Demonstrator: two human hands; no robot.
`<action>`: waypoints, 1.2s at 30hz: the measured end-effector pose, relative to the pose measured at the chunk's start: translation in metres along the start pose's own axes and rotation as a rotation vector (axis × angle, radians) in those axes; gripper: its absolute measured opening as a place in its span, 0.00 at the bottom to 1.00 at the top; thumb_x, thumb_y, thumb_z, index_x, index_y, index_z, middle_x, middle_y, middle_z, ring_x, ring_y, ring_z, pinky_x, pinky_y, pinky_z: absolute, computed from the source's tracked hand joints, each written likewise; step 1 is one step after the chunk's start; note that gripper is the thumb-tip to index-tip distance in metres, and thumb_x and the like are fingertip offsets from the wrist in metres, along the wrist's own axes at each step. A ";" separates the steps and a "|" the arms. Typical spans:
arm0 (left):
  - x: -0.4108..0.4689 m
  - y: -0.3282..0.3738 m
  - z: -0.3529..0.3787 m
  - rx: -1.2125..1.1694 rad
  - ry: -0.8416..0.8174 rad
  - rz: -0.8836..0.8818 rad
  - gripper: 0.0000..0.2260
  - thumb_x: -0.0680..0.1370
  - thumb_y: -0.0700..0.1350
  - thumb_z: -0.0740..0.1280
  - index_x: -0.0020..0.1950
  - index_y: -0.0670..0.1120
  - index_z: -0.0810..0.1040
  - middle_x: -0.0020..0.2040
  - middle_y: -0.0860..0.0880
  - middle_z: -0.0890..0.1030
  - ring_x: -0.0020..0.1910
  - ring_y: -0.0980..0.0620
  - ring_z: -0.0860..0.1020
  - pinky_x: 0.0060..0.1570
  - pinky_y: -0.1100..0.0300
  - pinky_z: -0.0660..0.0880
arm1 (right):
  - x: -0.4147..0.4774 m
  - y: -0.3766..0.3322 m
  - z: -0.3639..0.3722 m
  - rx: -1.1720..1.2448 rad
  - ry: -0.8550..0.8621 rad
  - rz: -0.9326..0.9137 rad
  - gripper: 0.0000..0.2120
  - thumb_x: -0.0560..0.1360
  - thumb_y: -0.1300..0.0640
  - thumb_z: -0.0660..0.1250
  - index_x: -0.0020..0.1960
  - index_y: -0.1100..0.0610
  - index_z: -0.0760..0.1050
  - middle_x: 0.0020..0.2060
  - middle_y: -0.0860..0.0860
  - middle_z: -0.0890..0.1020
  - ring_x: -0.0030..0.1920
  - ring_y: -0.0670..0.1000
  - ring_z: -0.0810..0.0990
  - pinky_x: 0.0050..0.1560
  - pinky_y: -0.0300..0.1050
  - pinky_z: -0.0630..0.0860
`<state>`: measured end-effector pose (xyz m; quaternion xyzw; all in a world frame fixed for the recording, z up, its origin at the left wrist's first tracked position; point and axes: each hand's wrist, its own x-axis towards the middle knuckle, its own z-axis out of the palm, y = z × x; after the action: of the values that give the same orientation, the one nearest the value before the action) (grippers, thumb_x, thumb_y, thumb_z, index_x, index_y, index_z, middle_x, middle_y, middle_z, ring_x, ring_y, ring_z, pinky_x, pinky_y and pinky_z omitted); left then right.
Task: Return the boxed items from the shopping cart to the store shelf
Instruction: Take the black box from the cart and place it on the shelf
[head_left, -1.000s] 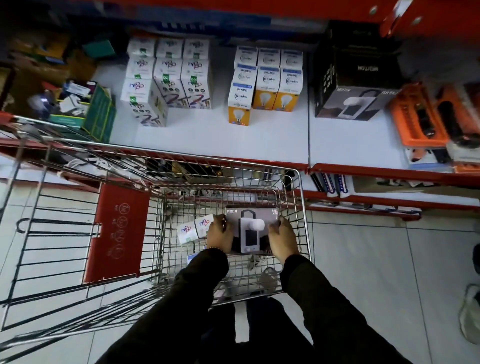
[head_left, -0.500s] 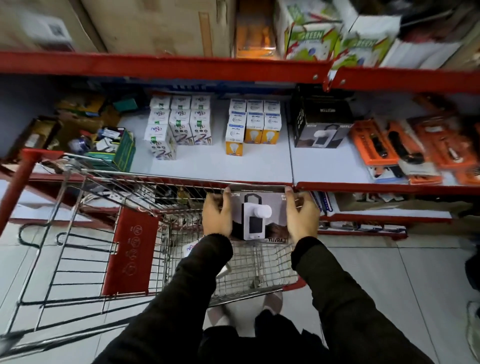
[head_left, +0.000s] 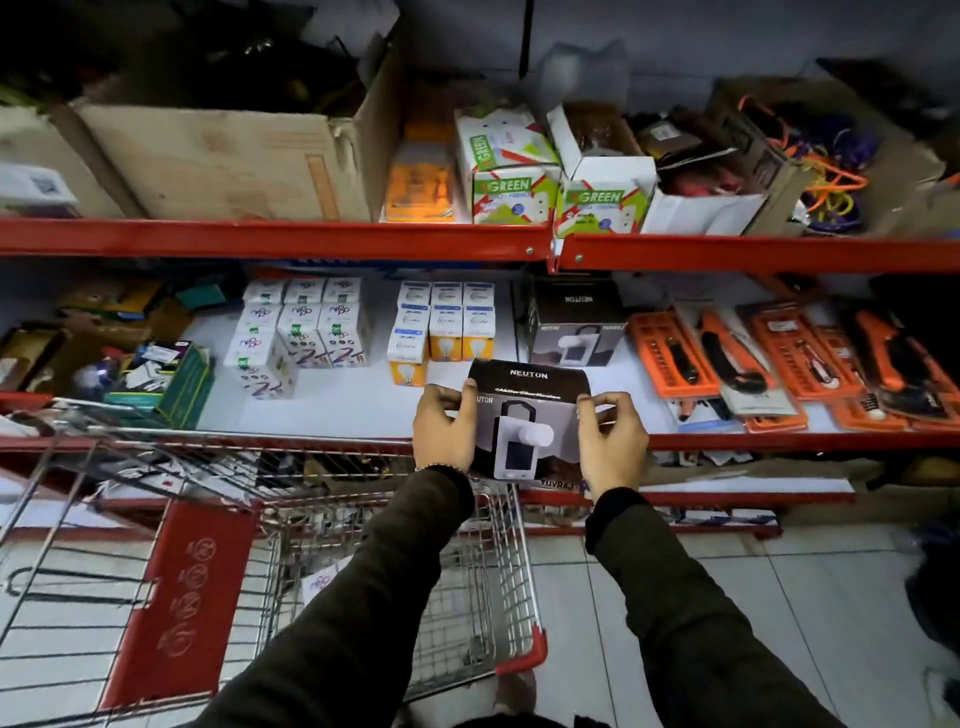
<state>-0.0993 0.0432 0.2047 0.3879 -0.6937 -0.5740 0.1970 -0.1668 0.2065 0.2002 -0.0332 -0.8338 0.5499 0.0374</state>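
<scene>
A black and grey Neuton lamp box (head_left: 527, 410) is held between my left hand (head_left: 445, 429) and my right hand (head_left: 610, 439), one on each side. It hangs above the front edge of the white middle shelf (head_left: 343, 405), just past the wire shopping cart (head_left: 483, 587). A matching Neuton box (head_left: 575, 325) stands further back on the same shelf. A small white box (head_left: 323, 581) lies low in the cart, partly hidden by my left sleeve.
White bulb boxes (head_left: 301, 332) and white-and-yellow bulb boxes (head_left: 441, 327) stand in rows on the shelf's left half. Orange tool packs (head_left: 769, 364) lie to the right. A red upper shelf rail (head_left: 467, 241) carries cartons overhead. The cart's red flap (head_left: 182, 603) is at lower left.
Both hands have lifted the lamp box out of the cart basket and carried it up and forward to the shelf edge. The view has tilted upward.
</scene>
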 end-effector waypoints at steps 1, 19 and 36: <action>0.002 0.005 0.009 -0.001 -0.014 0.007 0.15 0.78 0.57 0.64 0.48 0.44 0.74 0.46 0.49 0.79 0.42 0.53 0.76 0.46 0.59 0.70 | 0.010 0.003 -0.003 0.003 0.010 0.004 0.06 0.76 0.51 0.68 0.46 0.53 0.75 0.38 0.52 0.82 0.38 0.49 0.79 0.38 0.38 0.72; 0.040 -0.001 0.133 0.220 -0.249 -0.013 0.14 0.80 0.40 0.61 0.65 0.43 0.73 0.61 0.42 0.81 0.58 0.41 0.80 0.60 0.53 0.77 | 0.127 0.055 -0.020 -0.226 -0.150 0.133 0.14 0.81 0.58 0.61 0.66 0.55 0.73 0.58 0.57 0.82 0.55 0.59 0.80 0.57 0.47 0.72; 0.037 -0.029 0.084 0.539 -0.083 0.419 0.18 0.80 0.47 0.60 0.69 0.48 0.70 0.65 0.47 0.75 0.60 0.46 0.74 0.59 0.52 0.72 | 0.085 0.038 0.005 -0.590 -0.124 -0.449 0.16 0.79 0.52 0.63 0.66 0.51 0.72 0.63 0.53 0.73 0.62 0.54 0.70 0.63 0.52 0.67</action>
<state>-0.1736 0.0677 0.1486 0.2516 -0.8925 -0.3322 0.1727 -0.2518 0.2253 0.1658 0.1743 -0.9436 0.2649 0.0955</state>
